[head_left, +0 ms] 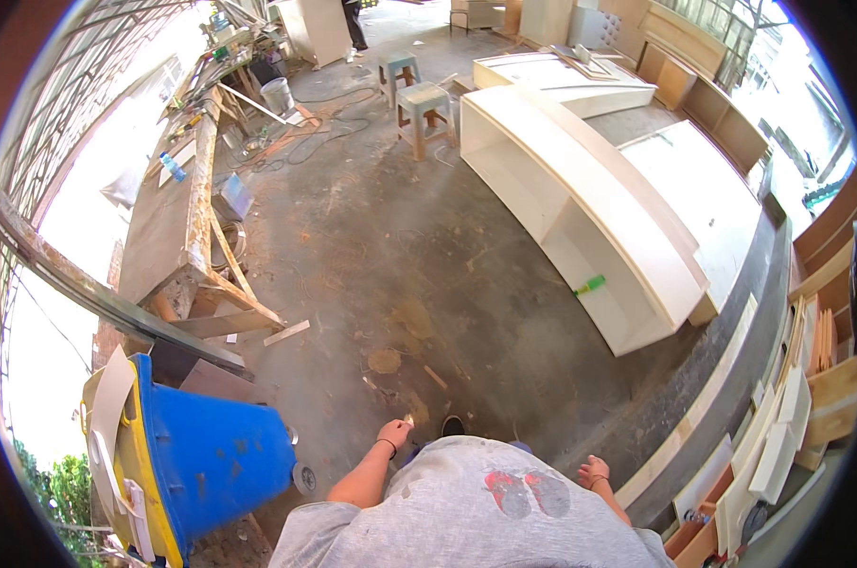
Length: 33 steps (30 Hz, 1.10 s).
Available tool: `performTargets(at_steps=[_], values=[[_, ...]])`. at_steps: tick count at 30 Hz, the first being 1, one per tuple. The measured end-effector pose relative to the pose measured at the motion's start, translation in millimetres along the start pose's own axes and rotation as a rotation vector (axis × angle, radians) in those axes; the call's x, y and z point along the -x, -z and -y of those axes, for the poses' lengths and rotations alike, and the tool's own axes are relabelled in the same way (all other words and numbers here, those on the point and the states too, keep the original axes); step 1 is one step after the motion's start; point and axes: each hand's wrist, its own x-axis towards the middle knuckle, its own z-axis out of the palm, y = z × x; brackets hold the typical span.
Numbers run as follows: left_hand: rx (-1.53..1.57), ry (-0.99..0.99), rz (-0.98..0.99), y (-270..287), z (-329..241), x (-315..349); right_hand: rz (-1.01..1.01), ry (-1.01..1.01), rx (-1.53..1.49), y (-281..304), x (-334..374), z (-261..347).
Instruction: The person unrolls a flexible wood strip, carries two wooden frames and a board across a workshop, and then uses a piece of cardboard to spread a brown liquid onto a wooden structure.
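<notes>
Low in front of my body, my left hand (395, 433) is closed, with a dark band round its wrist. A small bright spot shows at its fingertips, too small to make out. My right hand (594, 470) hangs out to the right of my grey shirt (428, 502), fingers loosely bent and apart, holding nothing. One dark shoe (453, 426) shows on the concrete floor between the hands. Left of my left arm stands a blue wheeled bin (220, 454) with a yellow rim and pale board scraps sticking out of it.
A long white cabinet carcass (580, 208) lies at the right, with a green bottle (589, 285) at its edge. A worn workbench (168, 227) runs along the left. Two stools (424, 118) stand ahead. Wood boards (778, 454) lean at the lower right; cables (324, 123) cross the floor.
</notes>
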Motion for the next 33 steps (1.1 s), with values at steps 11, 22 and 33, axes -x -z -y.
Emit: performTargets(at_steps=[11,22,33], values=[[0.507,0.001,-0.020,87,-130,-129,0.388,0.346,1.023,-194,-19,132],[0.403,0.374,-0.274,230,-60,-225,0.397,0.780,0.972,-490,-30,479],[-0.194,0.130,0.043,236,-57,-408,0.765,1.191,1.032,-820,71,647]])
